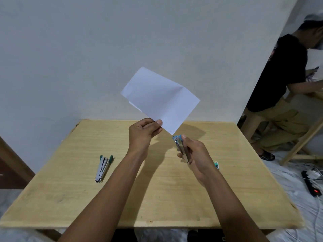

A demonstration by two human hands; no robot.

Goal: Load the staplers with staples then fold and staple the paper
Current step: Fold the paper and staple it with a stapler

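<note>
My left hand (144, 132) pinches the lower edge of a folded white paper (161, 99) and holds it up in the air above the wooden table (122, 198). My right hand (194, 154) grips a blue-topped metal stapler (180, 145), its blue nose just below the paper's bottom corner and apart from it. A second stapler (103, 167) with green ends lies on the table to the left, its top swung open. A small staple box (216, 165) lies on the table just right of my right hand, partly hidden.
A white wall stands behind the table. At the right another person (279, 81) in a black shirt leans over a wooden frame. A black power strip (312, 186) and cables lie on the floor to the right.
</note>
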